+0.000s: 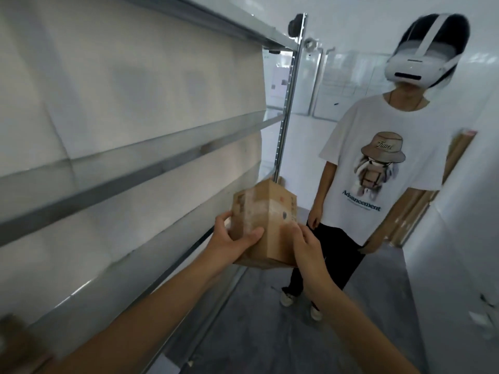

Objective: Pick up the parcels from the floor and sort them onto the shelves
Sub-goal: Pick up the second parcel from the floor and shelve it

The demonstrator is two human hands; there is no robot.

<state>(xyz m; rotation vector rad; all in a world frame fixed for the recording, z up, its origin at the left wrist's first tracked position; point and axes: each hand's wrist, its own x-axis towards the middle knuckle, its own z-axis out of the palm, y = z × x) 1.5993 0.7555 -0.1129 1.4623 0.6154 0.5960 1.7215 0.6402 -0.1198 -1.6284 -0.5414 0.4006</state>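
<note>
A small brown cardboard parcel (266,211) with tape and a label is held in front of me at about waist height. My left hand (233,242) grips its left side, thumb on the front face. My right hand (306,245) presses against its right lower side. The parcel hangs just off the front right end of the metal shelf unit (151,160), close to the unit's upright post (286,103). The shelf levels run along my left; what lies on them is blurred.
Another person (378,171) in a white T-shirt, black trousers and a white headset stands close ahead on the right in the narrow aisle. A white wall is on the right, with brown cardboard (421,201) leaning behind the person. Grey floor (270,319) lies below.
</note>
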